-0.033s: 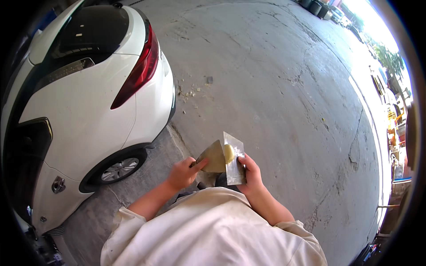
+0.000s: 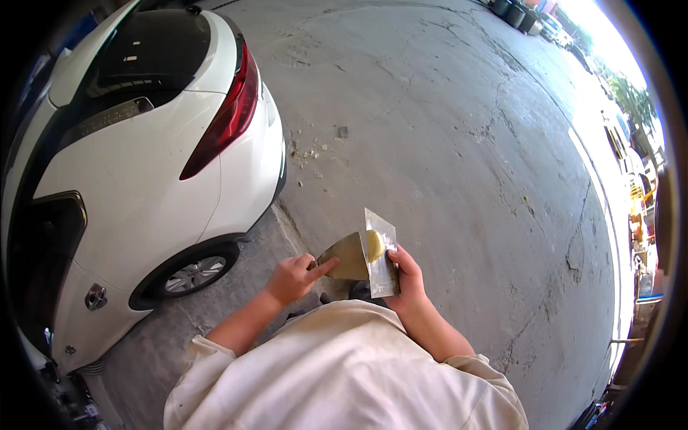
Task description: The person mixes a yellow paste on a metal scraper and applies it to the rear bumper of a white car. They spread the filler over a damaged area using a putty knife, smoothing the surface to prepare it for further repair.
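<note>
My left hand (image 2: 290, 278) is closed round the handle end of a wide putty knife (image 2: 345, 259), with the index finger laid along its blade. My right hand (image 2: 408, 281) grips a flat rectangular plate (image 2: 385, 278) by its right side, the thumb over its face. A lump of yellowish paste (image 2: 374, 246), like filler, sits on the plate's upper part. The knife's straight edge meets the plate's left side beside the lump. Both tools are held in front of my body, above the floor.
A white car (image 2: 154, 161) stands on the left, its red tail light (image 2: 229, 115) and rear wheel (image 2: 193, 276) near my left arm. Pale crumbs (image 2: 309, 153) and a small dark square piece (image 2: 343, 132) lie on the cracked grey floor (image 2: 444, 179). Dark bins (image 2: 514, 14) stand far off.
The knife's blade has tilted and its top edge sits slightly lower against the plate. The plate has shifted a little up and right. Both hands keep their grips.
</note>
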Motion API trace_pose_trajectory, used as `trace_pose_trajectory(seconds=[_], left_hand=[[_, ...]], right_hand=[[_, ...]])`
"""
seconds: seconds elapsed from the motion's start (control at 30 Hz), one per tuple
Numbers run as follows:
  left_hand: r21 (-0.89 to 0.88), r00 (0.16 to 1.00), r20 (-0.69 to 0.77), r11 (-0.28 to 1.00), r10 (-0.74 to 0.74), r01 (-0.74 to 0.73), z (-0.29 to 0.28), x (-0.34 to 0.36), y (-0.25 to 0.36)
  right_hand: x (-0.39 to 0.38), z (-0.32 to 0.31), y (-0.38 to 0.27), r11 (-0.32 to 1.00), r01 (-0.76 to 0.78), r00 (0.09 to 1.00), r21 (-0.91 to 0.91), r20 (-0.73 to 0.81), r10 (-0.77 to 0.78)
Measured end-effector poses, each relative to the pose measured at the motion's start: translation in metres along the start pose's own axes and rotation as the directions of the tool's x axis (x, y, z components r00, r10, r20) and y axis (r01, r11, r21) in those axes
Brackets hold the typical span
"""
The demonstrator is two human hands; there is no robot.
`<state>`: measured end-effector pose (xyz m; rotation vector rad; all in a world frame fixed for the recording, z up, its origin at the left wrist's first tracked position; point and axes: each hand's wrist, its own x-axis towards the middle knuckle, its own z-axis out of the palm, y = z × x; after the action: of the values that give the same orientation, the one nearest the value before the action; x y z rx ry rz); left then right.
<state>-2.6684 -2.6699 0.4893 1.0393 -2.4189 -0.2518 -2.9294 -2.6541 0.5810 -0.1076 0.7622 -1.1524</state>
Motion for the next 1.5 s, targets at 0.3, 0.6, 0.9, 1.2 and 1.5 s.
trace_pose_trajectory(seconds=[0.3, 0.6, 0.9, 1.2, 1.5], left_hand=[[-0.750, 0.458, 0.216, 0.154, -0.862, 0.643, 0.007, 0.018, -0.022], [-0.821, 0.419, 0.231, 0.055, -0.878, 0.568, -0.063, 0.128, -0.099], [-0.756, 0.655, 0.047, 0.402, -0.754, 0.516, -0.158, 0.304, -0.323], [-0.631, 0.647, -0.115, 0.558, -0.754, 0.538, -0.163, 0.451, -0.536], [-0.632, 0.390, -0.251, 0.455, -0.886, 0.628, -0.150, 0.478, -0.574]], right_hand=[[0.181, -0.017, -0.135, 0.981, 0.139, 0.985, -0.136, 0.124, -0.123], [0.350, -0.052, -0.124, 0.996, -0.071, 0.997, -0.052, 0.023, 0.073], [0.464, -0.031, -0.132, 0.983, -0.157, 0.967, -0.097, -0.217, 0.133], [0.694, 0.047, -0.072, 0.974, -0.173, 0.985, -0.145, -0.049, 0.167], [0.910, 0.150, -0.009, 0.849, 0.141, 0.947, -0.510, 0.319, 0.034]])
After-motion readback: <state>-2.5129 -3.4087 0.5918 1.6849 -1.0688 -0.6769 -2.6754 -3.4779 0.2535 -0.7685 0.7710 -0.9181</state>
